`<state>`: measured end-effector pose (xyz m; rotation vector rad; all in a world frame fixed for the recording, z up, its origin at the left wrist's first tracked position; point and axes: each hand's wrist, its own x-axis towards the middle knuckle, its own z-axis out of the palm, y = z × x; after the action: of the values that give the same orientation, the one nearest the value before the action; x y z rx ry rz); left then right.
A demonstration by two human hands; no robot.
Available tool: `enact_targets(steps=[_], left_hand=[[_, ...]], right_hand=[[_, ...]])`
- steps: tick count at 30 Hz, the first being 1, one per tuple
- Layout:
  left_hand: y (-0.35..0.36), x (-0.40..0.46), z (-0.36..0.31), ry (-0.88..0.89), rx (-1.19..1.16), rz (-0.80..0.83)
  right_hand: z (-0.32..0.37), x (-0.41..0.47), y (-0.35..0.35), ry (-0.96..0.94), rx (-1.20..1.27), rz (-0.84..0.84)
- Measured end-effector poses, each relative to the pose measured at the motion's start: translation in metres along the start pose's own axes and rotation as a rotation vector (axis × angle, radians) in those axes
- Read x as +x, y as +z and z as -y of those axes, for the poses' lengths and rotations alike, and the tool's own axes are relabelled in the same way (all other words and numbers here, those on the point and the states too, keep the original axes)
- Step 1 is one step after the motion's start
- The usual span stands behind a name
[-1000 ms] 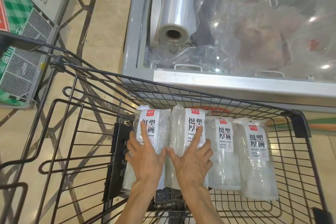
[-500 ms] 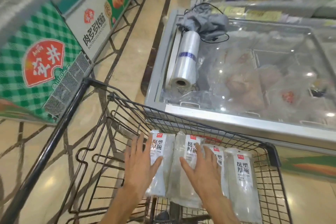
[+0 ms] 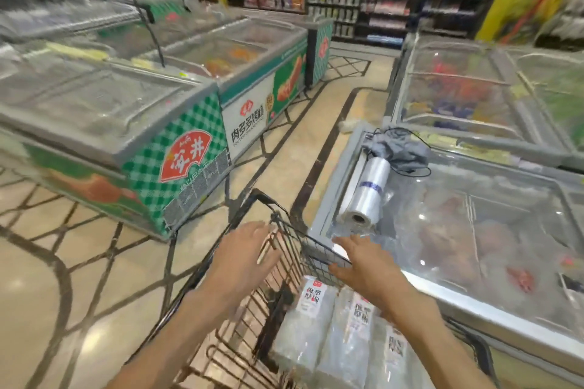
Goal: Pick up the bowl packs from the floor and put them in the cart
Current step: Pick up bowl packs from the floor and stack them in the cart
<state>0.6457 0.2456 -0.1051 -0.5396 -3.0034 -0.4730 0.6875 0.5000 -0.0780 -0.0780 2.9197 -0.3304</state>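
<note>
Three clear bowl packs [image 3: 308, 328] with white labels lie side by side in the black wire cart [image 3: 286, 232] at the bottom of the view. My left hand [image 3: 243, 249] hovers above the cart's left side with fingers straight and spread, holding nothing. Over the front of the cart, my right hand [image 3: 363, 265] is raised above the packs, fingers relaxed and empty. Neither hand touches a pack. My right forearm hides part of the middle and right packs.
A glass-topped chest freezer [image 3: 474, 230] stands right of the cart, with a plastic bag roll [image 3: 365, 193] and a grey cloth [image 3: 398, 148] on it. Green checked freezers [image 3: 177, 161] line the left. Tiled aisle floor [image 3: 294, 148] runs ahead towards shelves and two people.
Both hands have lifted off the bowl packs and now hover above the cart. The view has tilted up from the cart towards the aisle.
</note>
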Motion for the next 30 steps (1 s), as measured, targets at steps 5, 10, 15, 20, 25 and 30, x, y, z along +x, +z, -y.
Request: enact_targets(steps=[5,10,15,20,25,30], left_hand=[[-0.069,-0.016,0.069,-0.008,-0.049,-0.073],[-0.114,-0.026,0.184,0.007,-0.043,-0.068],[-0.15,-0.017,0.296,0.042,0.0,-0.052],[-0.2,0.003,0.389,0.042,-0.038,-0.038],[-0.208,0.06,0.42,0.086,-0.032,-0.037],[-0.196,0.145,0.437,0.167,-0.032,-0.001]], right_hand=[[0.084,0.015,-0.03,-0.064,0.018,-0.094],[0.185,0.063,-0.025,-0.088,0.1,-0.132],[0.28,0.105,-0.015,-0.018,0.23,-0.19],[0.371,0.159,-0.026,0.004,0.19,-0.195],[0.392,0.21,-0.036,0.013,0.114,-0.247],[0.386,0.277,-0.042,0.06,0.086,-0.252]])
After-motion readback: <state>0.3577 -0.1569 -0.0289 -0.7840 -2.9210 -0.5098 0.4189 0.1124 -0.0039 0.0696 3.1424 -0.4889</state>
